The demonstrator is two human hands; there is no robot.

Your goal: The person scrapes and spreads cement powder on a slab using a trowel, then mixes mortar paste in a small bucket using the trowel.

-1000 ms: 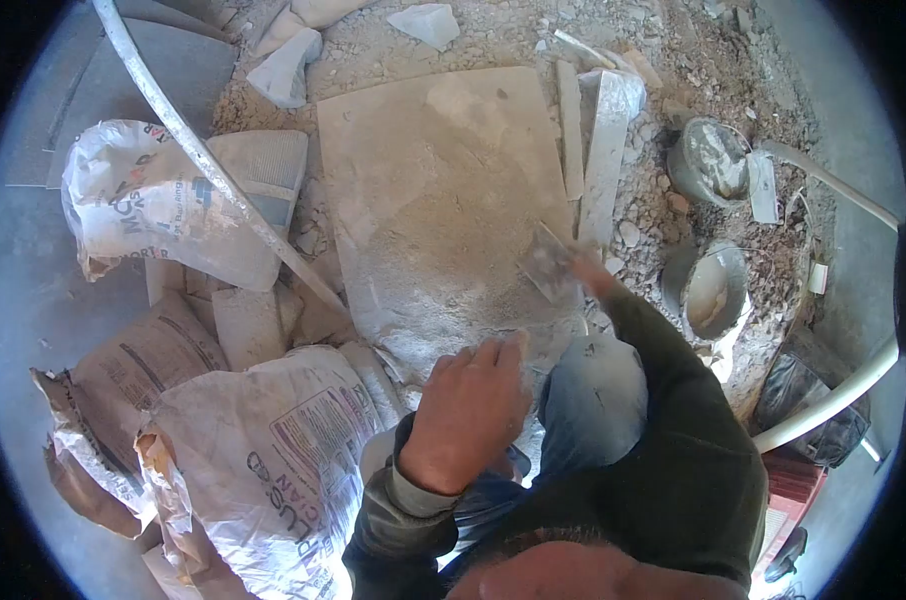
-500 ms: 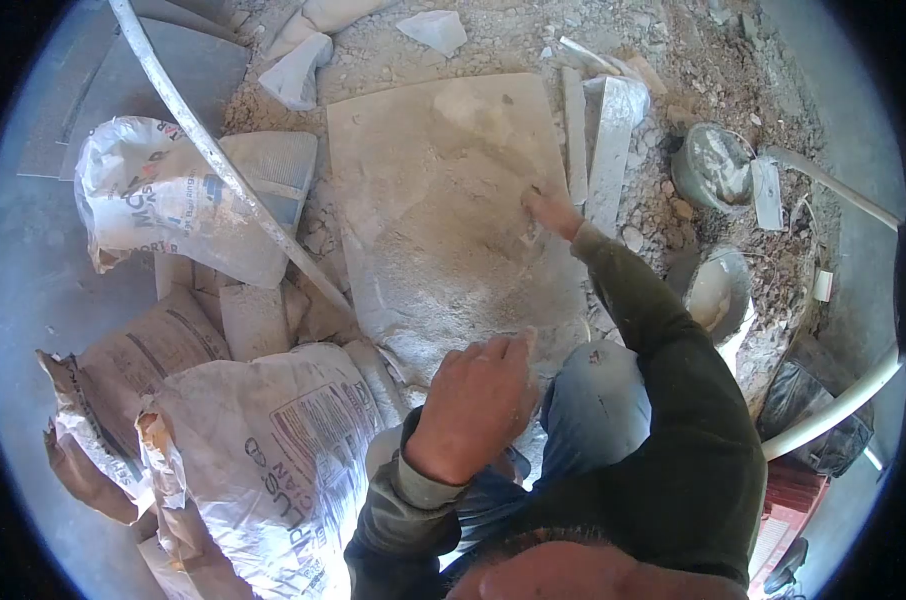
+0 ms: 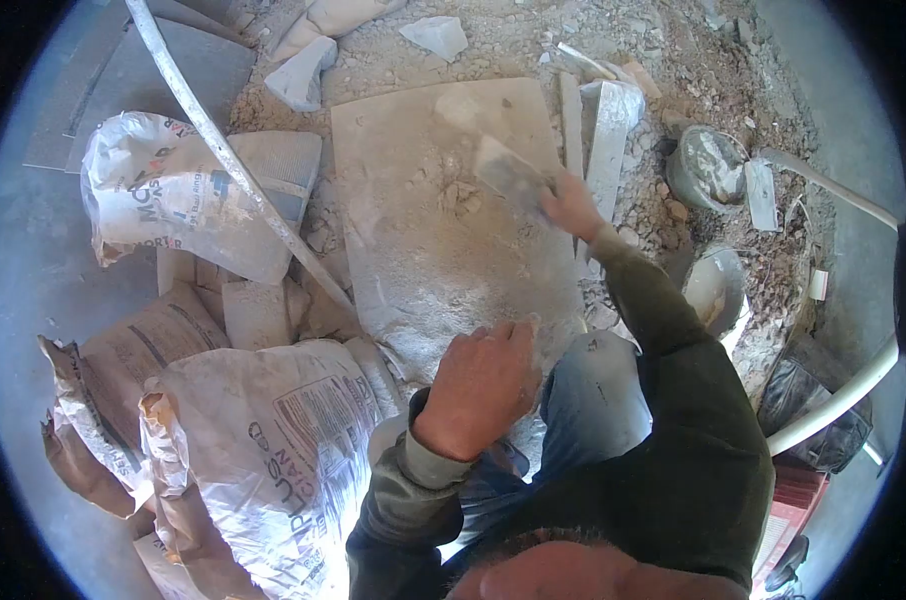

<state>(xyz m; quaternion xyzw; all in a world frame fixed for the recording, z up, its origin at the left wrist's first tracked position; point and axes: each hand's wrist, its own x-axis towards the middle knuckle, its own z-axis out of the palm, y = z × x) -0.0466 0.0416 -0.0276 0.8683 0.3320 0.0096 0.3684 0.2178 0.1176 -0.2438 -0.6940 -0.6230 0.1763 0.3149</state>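
Note:
My right hand (image 3: 575, 207) is closed round a trowel with a flat, rectangular, dusty blade (image 3: 513, 172). The blade is over a large pale board (image 3: 373, 150) spread with greyish powder, its near end tipped toward my fingers. Whether it touches the board I cannot tell. A small crumbly lump (image 3: 460, 198) lies on the board just left of the blade. Nearer my body, my left hand (image 3: 481, 388) is held above my knees with its fingers curled in and its back to me. Its palm is hidden, so anything inside cannot be seen.
Mortar bags (image 3: 198, 195) and a large printed sack (image 3: 263, 440) lie at the left. A white pole (image 3: 213, 150) crosses there. Two buckets (image 3: 711, 168) (image 3: 717, 290) stand at the right among rubble. Wooden strips (image 3: 605, 150) lie beside the board.
The trowel blade has swung into clear sight, pointing up and left over the board. My right hand has shifted slightly right. My left hand has barely moved.

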